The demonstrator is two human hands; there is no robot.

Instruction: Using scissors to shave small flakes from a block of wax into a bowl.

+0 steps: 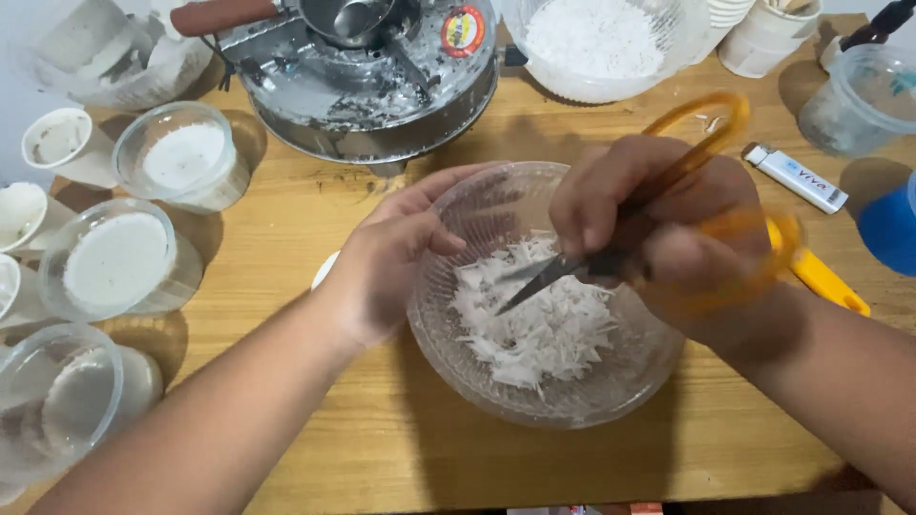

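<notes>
Along the left edge of the wooden table (pixel 382 448), crowded with clear plastic cups (pixel 116 262), some filled with white, some lidded; little spare room there. Further back, a round metal pan (pixel 382 105) with a wooden-handled ladle (pixel 286 14), and a tub of white shreds (pixel 596 43) behind the middle. Open bare wood only along the near edge, below the bowl.

Left hand (pixel 386 262) reaching in from lower left, forearm slanted up toward centre, palm cupped against the left rim of the glass bowl (pixel 458 353), thumb over the rim; grip loosely curled on the bowl wall, steadying it. Bowl at table centre, holding a heap of white shreds (pixel 539 324).

Right hand (pixel 658 219) coming from lower right, hovering over the bowl's right half, fingers closed through the orange loops of the scissors (pixel 592 262). Grip wrapped firmly round the handles, blurred. Scissors' long axis diagonal: handles up and right, blades down and left, tips just above the shreds, parted only slightly.

Right of the hands, a white lighter (pixel 797 178) lying flat, a yellow-handled tool (pixel 830 281) partly hidden by the wrist, a blue container (pixel 892 229) at the right edge, more cups (pixel 859 95) behind.
</notes>
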